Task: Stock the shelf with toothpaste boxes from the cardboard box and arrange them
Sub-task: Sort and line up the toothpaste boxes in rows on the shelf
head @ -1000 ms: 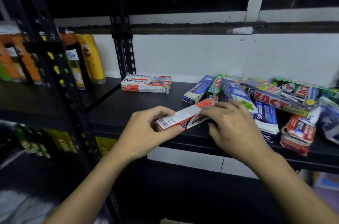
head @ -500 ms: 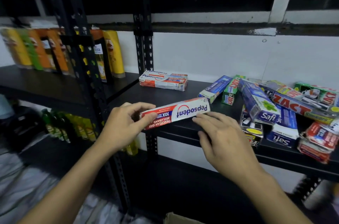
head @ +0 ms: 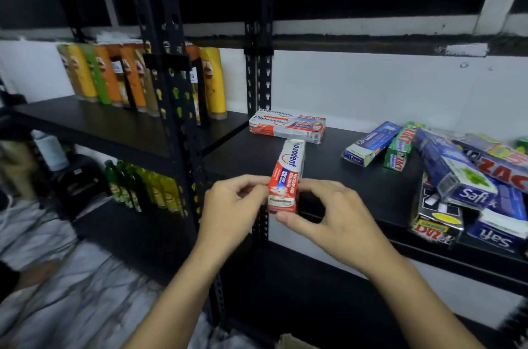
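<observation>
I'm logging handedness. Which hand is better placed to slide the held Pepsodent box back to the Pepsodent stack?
Probably the right hand: it pinches the held Pepsodent box with thumb beneath, bare shelf ahead toward the Pepsodent stack. The left hand only pinches an edge.

I pinch the red-and-white Pepsodent box (head: 287, 174) by its near end between my left hand (head: 231, 206) and right hand (head: 328, 217). It points lengthwise away from me over the black shelf (head: 328, 171). At the far left lies a Pepsodent pair (head: 287, 126), flat and together. On the right, blue Safi and green Zact boxes (head: 457, 177) lie jumbled.
</observation>
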Motion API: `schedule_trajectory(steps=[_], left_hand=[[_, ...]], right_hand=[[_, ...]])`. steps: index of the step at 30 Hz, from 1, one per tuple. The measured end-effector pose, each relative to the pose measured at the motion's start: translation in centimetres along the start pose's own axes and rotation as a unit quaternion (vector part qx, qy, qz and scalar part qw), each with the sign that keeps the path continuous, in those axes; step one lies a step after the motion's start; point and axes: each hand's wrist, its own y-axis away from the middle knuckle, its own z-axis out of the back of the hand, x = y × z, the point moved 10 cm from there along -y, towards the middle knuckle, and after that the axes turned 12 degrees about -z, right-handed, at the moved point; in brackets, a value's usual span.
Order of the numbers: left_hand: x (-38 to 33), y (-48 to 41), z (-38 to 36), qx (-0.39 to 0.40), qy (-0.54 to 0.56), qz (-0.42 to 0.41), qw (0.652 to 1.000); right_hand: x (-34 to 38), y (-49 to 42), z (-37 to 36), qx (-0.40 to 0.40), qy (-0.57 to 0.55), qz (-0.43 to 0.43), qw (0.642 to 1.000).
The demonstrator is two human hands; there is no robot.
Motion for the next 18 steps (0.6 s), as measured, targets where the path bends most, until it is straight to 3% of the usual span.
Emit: schedule_trajectory(steps=[3,8,13,18], left_hand=[[0.1,0.4,-2.4,0.053,0.075,0.006,0.996],[0.3,-0.2,-5.2,0.129,0.038,-0.026,0.991],[0.7,-5.0,-4.6,0.082,-0.065,-0.075,0.992],[3.5,-12.1,-1.8,0.007,-0.191,-0.087,0.978]], right_hand=[[-1.2,0.2,1.2,-0.034,0.007,-0.037,0.999],[-4.1,0.5,2.7,-0.109,0.019,-0.132,0.985],[-6.0,-0.4,3.7,-0.127,0.0,-0.192,0.973],[-6.6,-3.3,3.4,-0.085,0.04,-0.225,0.97]])
